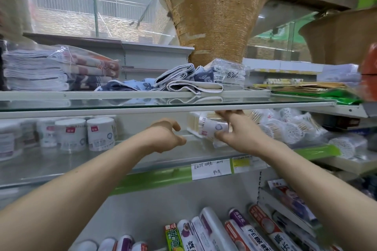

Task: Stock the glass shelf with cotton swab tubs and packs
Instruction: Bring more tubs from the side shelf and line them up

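Under the glass shelf (pixel 102 102), the right hand (pixel 242 130) has its grip round what looks like a cotton swab tub (pixel 212 128). At its 9 o'clock, the left hand (pixel 165 134) is loosely curled, its grip empty.

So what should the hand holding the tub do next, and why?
Probably tip it upright and set it down. The right hand grips a cotton swab tub tilted on its side, while the other tubs stand upright on the shelf. The left hand is empty beside it.
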{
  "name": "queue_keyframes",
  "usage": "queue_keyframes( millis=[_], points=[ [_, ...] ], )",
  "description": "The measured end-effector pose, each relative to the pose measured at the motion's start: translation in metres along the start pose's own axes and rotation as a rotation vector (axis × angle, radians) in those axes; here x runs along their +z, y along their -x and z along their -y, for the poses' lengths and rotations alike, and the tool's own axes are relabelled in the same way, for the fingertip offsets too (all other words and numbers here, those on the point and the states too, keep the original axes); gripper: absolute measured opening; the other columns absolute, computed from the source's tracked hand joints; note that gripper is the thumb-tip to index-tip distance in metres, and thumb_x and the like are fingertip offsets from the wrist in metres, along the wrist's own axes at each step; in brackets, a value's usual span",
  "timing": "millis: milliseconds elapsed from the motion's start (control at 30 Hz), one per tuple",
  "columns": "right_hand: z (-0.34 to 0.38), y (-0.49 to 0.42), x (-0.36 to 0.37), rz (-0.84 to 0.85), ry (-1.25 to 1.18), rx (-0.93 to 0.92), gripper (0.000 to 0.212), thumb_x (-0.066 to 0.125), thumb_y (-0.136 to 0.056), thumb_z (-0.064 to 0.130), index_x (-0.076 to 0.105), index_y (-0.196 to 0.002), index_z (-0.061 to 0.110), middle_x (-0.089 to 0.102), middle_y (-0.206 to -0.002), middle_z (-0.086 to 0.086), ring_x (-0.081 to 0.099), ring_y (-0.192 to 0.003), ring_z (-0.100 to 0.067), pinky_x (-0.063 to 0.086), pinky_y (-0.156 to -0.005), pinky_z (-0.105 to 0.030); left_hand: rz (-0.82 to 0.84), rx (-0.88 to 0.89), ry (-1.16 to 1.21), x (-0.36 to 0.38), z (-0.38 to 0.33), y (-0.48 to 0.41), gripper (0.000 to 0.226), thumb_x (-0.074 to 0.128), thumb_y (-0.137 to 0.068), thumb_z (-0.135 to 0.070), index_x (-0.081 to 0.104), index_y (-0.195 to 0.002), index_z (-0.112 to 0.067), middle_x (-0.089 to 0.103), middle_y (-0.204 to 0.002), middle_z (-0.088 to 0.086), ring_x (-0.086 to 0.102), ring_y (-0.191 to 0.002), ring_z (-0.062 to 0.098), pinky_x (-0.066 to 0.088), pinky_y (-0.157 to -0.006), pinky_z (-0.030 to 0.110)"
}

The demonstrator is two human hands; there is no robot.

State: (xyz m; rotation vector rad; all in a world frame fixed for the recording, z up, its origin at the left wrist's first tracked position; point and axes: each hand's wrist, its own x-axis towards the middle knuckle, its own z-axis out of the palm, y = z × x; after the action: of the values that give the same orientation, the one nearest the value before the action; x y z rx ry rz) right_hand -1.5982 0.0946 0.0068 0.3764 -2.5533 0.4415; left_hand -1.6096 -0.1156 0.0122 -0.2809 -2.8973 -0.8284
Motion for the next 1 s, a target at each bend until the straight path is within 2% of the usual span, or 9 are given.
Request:
queue_keyframes(
  millis=[133,233,333,433,533,633,767,833,1000],
  points=[
    [0.028,0.013,0.003,0.006,-0.362,0.098,0.052,0.057,-0.090,0.036,0.046,-0.139,0.024,0.054,-0.129,0.000,0.058,-0.108,-0.020,0.047,-0.097,-0.035,0.053,0.052,0.186,-0.008,0.012,0.018,0.047,0.066,-0.088,-0.032,0.050,-0.130,-0.019,0.061,-0.107,0.004,0.061,-0.089,0.019,0.054,-0.075,0.030],
    [0.057,0.019,0.010,0.070,-0.639,0.182,0.038,0.055,-0.093,0.032,0.052,-0.130,0.023,0.063,-0.110,-0.010,0.064,-0.088,-0.022,0.057,-0.084,-0.040,0.083,0.077,0.252,-0.017,0.023,0.034,0.047,0.067,-0.087,-0.029,0.051,-0.128,-0.016,0.061,-0.103,0.005,0.059,-0.082,0.015,0.053,-0.072,0.028],
    [0.079,0.020,0.019,0.129,-0.777,0.220,0.029,0.053,-0.095,0.028,0.056,-0.122,0.017,0.065,-0.110,-0.014,0.062,-0.082,-0.018,0.057,-0.077,-0.034,0.068,0.065,0.299,-0.029,0.038,0.049,0.049,0.068,-0.086,-0.029,0.050,-0.128,-0.014,0.062,-0.102,0.004,0.061,-0.081,0.013,0.054,-0.068,0.026],
    [0.099,0.018,0.026,0.174,-0.814,0.212,0.031,0.054,-0.095,0.029,0.057,-0.123,0.015,0.067,-0.108,-0.011,0.064,-0.083,-0.018,0.057,-0.076,-0.033,0.053,0.058,0.390,-0.043,0.053,0.062,0.052,0.069,-0.085,-0.027,0.049,-0.131,-0.014,0.066,-0.102,0.003,0.065,-0.085,0.013,0.054,-0.067,0.026],
    [0.119,0.016,0.034,0.227,-0.809,0.162,0.028,0.057,-0.094,0.029,0.054,-0.121,0.020,0.068,-0.108,-0.009,0.065,-0.089,-0.018,0.056,-0.083,-0.035,0.013,0.052,0.451,-0.054,0.066,0.071,0.054,0.072,-0.082,-0.030,0.050,-0.129,-0.016,0.067,-0.103,0.004,0.066,-0.090,0.014,0.054,-0.069,0.027],
    [0.139,0.015,0.041,0.273,-0.799,0.107,0.031,0.057,-0.094,0.028,0.056,-0.123,0.018,0.068,-0.111,-0.008,0.066,-0.098,-0.021,0.054,-0.087,-0.036,-0.052,0.044,0.527,-0.064,0.078,0.080,0.048,0.072,-0.081,-0.026,0.053,-0.124,-0.017,0.068,-0.102,0.004,0.063,-0.085,0.014,0.053,-0.071,0.030],
    [0.160,0.013,0.047,0.281,-0.703,0.041,0.024,0.056,-0.094,0.028,0.055,-0.117,0.026,0.067,-0.113,-0.002,0.063,-0.104,-0.018,0.049,-0.098,-0.039,-0.124,0.025,0.574,-0.071,0.093,0.086,0.059,0.071,-0.081,-0.016,0.044,-0.134,-0.015,0.065,-0.097,0.002,0.059,-0.079,0.014,0.050,-0.068,0.029],
    [0.166,0.011,0.050,0.281,-0.655,0.020,0.026,0.056,-0.093,0.030,0.055,-0.118,0.029,0.066,-0.114,0.002,0.061,-0.105,-0.014,0.046,-0.099,-0.036,-0.157,0.012,0.590,-0.074,0.101,0.086,0.066,0.072,-0.081,-0.013,0.040,-0.138,-0.013,0.064,-0.098,0.002,0.059,-0.080,0.014,0.050,-0.067,0.028],
    [0.175,0.006,0.063,0.326,-0.688,0.018,0.042,0.059,-0.092,0.026,0.050,-0.133,0.023,0.063,-0.122,0.005,0.059,-0.109,-0.008,0.044,-0.098,-0.027,-0.193,0.003,0.602,-0.078,0.116,0.085,0.065,0.071,-0.082,-0.009,0.041,-0.139,-0.013,0.062,-0.111,0.007,0.058,-0.088,0.016,0.050,-0.073,0.030]
  ],
)
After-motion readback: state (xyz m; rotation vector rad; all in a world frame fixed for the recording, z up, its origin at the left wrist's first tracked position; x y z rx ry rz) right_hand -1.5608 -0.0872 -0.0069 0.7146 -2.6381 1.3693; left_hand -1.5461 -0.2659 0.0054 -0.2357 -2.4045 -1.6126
